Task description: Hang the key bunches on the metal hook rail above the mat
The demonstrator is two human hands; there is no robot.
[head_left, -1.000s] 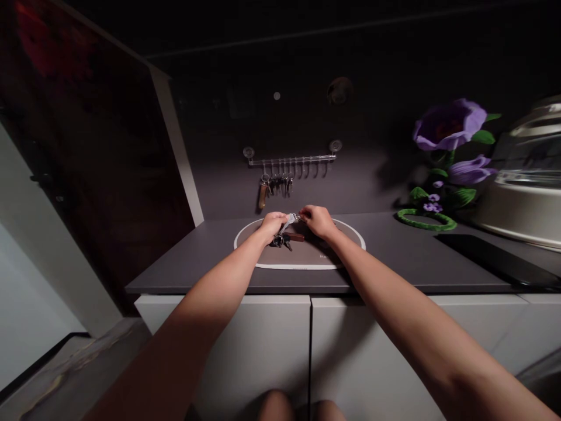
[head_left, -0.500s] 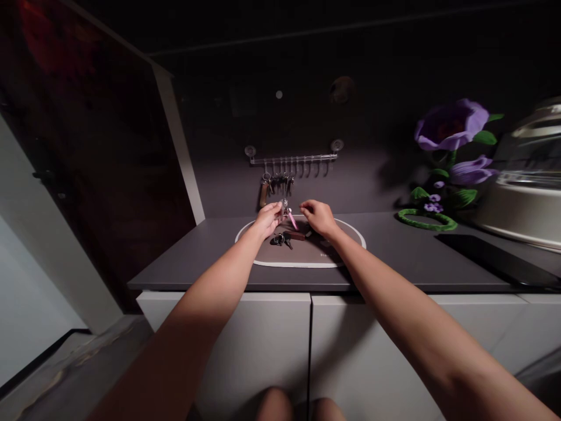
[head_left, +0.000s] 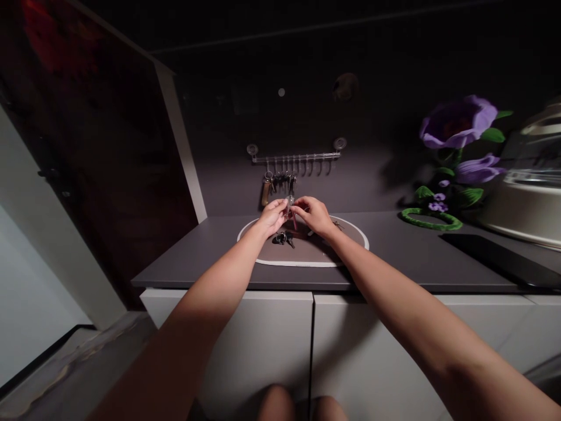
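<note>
My left hand (head_left: 274, 217) is closed on a bunch of keys (head_left: 290, 202), held up above the oval mat. A thin pink strip (head_left: 295, 222) hangs down from the bunch. My right hand (head_left: 314, 214) reaches in from the other side, its thumb and fingers pinched at the same bunch; exactly which part it grips is too small to tell. Below them another bunch of keys (head_left: 284, 238) lies on the brown mat (head_left: 307, 257) with a white rim. More keys (head_left: 338, 224) lie on the mat behind my right wrist.
A clear hook rail (head_left: 295, 158) is fixed to the dark wall, with several keys (head_left: 280, 181) on its left hooks. Purple crocheted flowers (head_left: 460, 123) stand at the right, beside a cream appliance (head_left: 521, 204) and a flat black slab (head_left: 499, 260). White cupboards (head_left: 263, 339) lie under the counter.
My right hand has moved left, from apart to touching the bunch in my left hand. The pink strip now hangs more upright. The view has shifted slightly.
</note>
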